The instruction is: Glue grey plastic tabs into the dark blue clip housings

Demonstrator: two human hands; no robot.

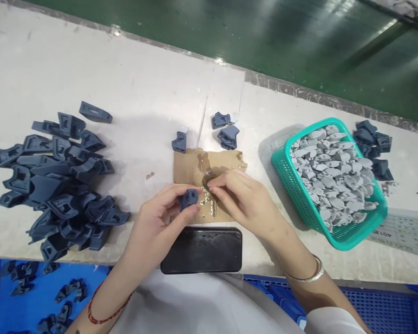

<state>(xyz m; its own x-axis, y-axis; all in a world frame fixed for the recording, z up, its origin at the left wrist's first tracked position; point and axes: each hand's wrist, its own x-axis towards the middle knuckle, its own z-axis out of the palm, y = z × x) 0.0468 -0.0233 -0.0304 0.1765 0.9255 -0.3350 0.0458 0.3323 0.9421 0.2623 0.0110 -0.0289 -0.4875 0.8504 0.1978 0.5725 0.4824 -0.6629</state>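
Between the thumb and fingers of my left hand (165, 218) is a dark blue plastic part (188, 199), held over the left side of a piece of brown cardboard (230, 162). My right hand (242, 197) pinches a small dark object (209, 182) at the middle of the cardboard; its shape is partly hidden by the fingers. Shiny wet-looking drops (206, 204) lie on the cardboard between the hands. Just beyond its top edge stand a single blue part (179, 142) and two more blue parts (227, 137).
A large heap of blue parts (55, 185) covers the left of the white table (132, 93). On the right stands a green basket (289, 185) of grey pieces (330, 171), with blue parts (372, 139) behind it. A black phone (202, 250) lies near the front edge.
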